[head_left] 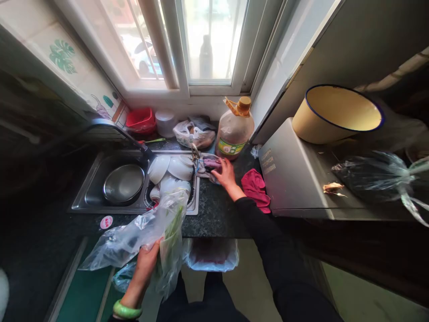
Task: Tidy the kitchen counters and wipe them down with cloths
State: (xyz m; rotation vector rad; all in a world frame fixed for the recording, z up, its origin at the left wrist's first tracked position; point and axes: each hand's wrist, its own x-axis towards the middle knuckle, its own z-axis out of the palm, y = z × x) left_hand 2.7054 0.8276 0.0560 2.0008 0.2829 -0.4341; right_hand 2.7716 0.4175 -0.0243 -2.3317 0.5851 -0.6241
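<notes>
My left hand (147, 259) is closed round a clear plastic bag (134, 235) in front of the sink. Long green vegetable stalks (172, 228) show through the plastic. Beside the sink's right rim, my right hand (226, 174) has its thumb and fingers bent round a small purple item (212, 163). That item lies on a crumpled greyish cloth or bag; its exact kind is unclear. White bowls (180, 167) are stacked in a rack in the right basin, partly covered by the bag.
A metal pan (123, 183) sits in the left basin under the tap (145, 152). Behind my right hand stands a big oil jug (234, 129). A red cloth (255, 190) lies beside a metal cabinet topped by an enamel pot (338, 114). Below the counter edge hangs a lined bin (212, 261).
</notes>
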